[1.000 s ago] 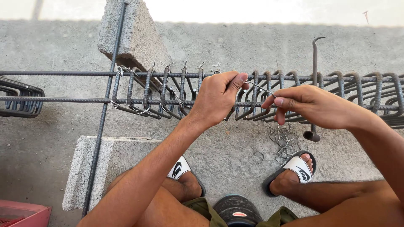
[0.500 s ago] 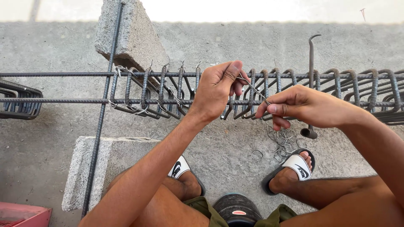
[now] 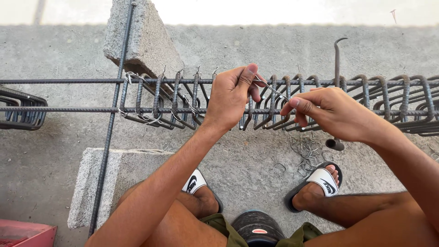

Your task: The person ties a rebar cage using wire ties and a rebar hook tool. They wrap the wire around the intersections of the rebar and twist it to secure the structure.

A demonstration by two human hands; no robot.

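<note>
My left hand (image 3: 233,96) pinches one end of a thin tie wire (image 3: 270,88) above the upper long rebar (image 3: 91,81). My right hand (image 3: 334,112) grips the other end of that wire, just to the right. Both hands hover over a rebar cage of several bent stirrups (image 3: 274,103) threaded on two horizontal bars. Several stirrups (image 3: 157,98) to the left carry twisted wire ties. A hooked metal tool (image 3: 337,91) stands upright behind my right hand.
A concrete block (image 3: 144,39) lies tilted under the cage at the back; another block (image 3: 116,178) lies near my left knee. A loose rebar (image 3: 109,137) runs toward me. Cut wire pieces (image 3: 308,153) litter the ground by my sandalled feet. A red tray (image 3: 25,233) sits bottom left.
My hands have drawn slightly apart along the wire, the left one rising to the upper bar and the right staying close beside it.
</note>
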